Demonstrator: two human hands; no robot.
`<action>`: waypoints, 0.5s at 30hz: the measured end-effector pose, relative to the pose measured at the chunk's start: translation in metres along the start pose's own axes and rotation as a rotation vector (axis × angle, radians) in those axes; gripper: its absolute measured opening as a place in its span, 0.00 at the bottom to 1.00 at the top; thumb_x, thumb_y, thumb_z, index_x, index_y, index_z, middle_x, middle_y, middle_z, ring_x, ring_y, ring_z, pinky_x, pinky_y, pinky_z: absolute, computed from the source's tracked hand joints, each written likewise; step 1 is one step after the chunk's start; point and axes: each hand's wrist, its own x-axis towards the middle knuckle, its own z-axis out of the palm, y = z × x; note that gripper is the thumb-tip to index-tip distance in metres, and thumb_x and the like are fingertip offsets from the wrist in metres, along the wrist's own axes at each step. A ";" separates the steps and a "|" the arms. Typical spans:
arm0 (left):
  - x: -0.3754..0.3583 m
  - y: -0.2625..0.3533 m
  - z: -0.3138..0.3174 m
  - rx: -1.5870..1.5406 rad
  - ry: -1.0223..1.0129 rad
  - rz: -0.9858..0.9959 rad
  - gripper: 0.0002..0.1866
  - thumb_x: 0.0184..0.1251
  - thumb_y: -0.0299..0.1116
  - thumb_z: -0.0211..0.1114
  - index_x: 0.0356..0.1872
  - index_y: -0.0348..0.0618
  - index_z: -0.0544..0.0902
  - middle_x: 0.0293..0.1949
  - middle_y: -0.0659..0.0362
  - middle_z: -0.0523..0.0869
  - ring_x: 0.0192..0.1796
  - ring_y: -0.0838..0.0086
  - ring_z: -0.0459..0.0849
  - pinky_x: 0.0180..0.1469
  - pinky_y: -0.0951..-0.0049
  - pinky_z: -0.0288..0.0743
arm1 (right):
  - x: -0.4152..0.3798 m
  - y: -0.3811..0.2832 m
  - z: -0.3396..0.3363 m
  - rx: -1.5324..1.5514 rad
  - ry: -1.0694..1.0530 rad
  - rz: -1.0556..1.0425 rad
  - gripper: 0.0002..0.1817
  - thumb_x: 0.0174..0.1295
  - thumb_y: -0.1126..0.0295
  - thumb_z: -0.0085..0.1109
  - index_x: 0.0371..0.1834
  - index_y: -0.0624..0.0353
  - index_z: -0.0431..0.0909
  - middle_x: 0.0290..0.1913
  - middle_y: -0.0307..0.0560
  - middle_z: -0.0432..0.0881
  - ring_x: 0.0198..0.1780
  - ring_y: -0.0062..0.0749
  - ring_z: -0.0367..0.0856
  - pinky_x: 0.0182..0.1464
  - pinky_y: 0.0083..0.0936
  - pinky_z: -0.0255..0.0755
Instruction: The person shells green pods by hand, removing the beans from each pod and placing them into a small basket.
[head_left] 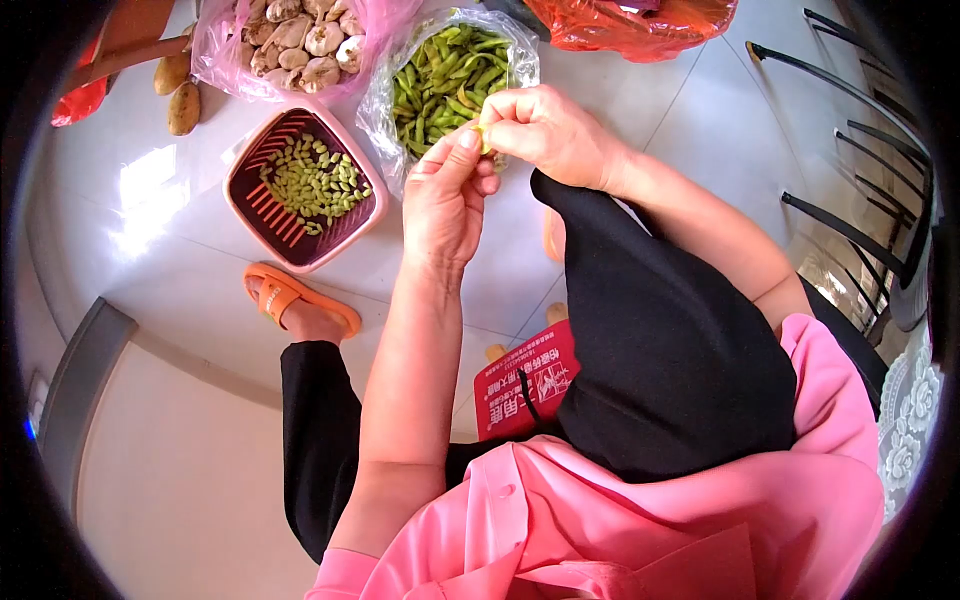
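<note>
Between my fingertips is a small green soybean pod [485, 140], mostly covered by the fingers. My left hand [447, 195] pinches it with thumb and forefinger from the left. From the other side my right hand [548, 135] is closed on the same pod. Just beyond the hands, a clear plastic bag [378, 125] stands rolled open, full of green soybean pods [440, 85]. Left of my left hand sits a pink square basket [372, 222] with a dark slotted inside. Loose shelled green beans [315, 180] lie spread over its bottom.
A pink bag [225, 60] of garlic bulbs [290, 45] stands behind the basket. Potatoes [184, 108] lie on the tiled floor to its left. An orange-red bag [630, 30] is at the top. Black metal legs [850, 225] stand at right; an orange slipper [285, 290] is below the basket.
</note>
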 end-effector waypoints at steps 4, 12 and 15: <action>-0.001 0.002 0.005 0.111 0.080 -0.005 0.11 0.67 0.30 0.57 0.43 0.33 0.79 0.30 0.62 0.80 0.29 0.82 0.75 0.29 0.83 0.71 | -0.003 0.000 0.000 -0.078 0.077 -0.067 0.11 0.56 0.65 0.53 0.23 0.63 0.74 0.19 0.42 0.76 0.24 0.18 0.72 0.28 0.24 0.67; -0.001 0.028 -0.004 0.030 0.019 0.117 0.13 0.66 0.27 0.54 0.50 0.34 0.73 0.37 0.59 0.78 0.36 0.78 0.75 0.36 0.83 0.68 | -0.026 -0.084 -0.060 -1.064 0.868 -0.765 0.07 0.51 0.69 0.62 0.20 0.57 0.78 0.15 0.45 0.75 0.17 0.38 0.74 0.22 0.30 0.68; -0.006 0.051 -0.006 0.131 -0.011 0.276 0.12 0.60 0.21 0.51 0.45 0.33 0.74 0.38 0.57 0.78 0.37 0.74 0.76 0.38 0.79 0.70 | -0.017 -0.094 -0.092 -1.287 0.851 -0.694 0.14 0.54 0.81 0.53 0.45 0.65 0.76 0.35 0.52 0.76 0.33 0.41 0.77 0.35 0.28 0.71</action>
